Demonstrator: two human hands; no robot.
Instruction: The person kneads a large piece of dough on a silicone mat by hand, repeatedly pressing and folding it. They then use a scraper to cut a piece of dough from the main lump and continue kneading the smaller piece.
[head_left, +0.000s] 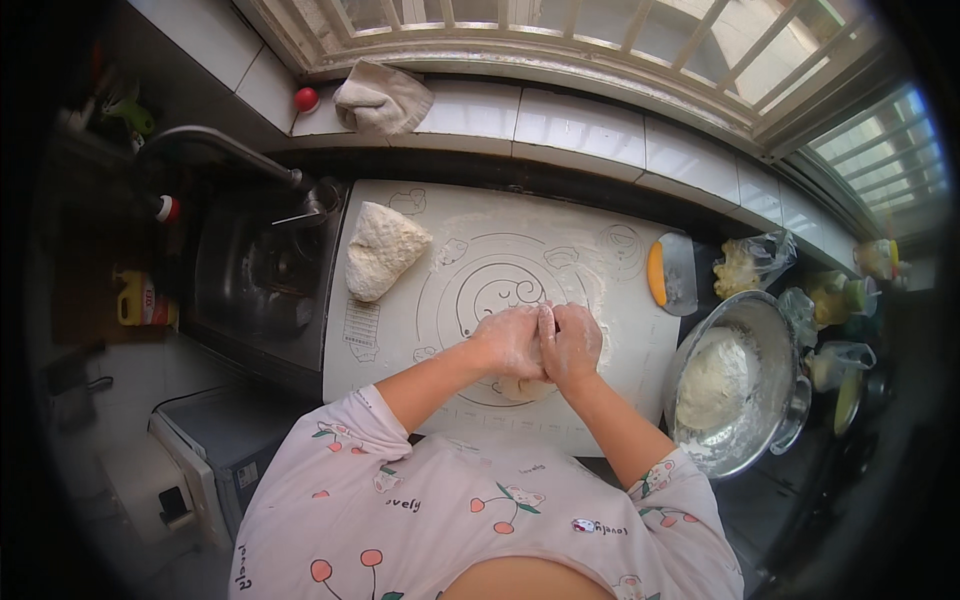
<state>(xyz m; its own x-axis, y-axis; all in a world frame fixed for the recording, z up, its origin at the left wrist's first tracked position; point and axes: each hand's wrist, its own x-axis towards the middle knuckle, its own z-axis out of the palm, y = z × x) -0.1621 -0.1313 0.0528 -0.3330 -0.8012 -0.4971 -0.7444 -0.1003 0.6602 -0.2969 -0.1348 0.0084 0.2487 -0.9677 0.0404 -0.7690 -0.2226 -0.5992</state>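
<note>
My left hand (511, 345) and my right hand (573, 341) are pressed together, thumbs side by side, over a printed white kneading mat (645, 375). Both are dusted with flour. A pale piece of dough (525, 390) shows just below them, toward my body. The palms and most of the fingers are hidden, so whether dough lies between them cannot be made out. At the mat's upper left rests a larger, rough lump of dough (384, 251), apart from both hands. Loose flour is scattered right of my right hand.
A steel bowl (784, 330) at the right holds floury dough (712, 379). A scraper with a yellow handle (656, 274) lies at the mat's right edge. The sink (240, 315) and faucet (217, 139) are left. Bags and jars stand beyond the bowl; a cloth (382, 97) sits on the ledge.
</note>
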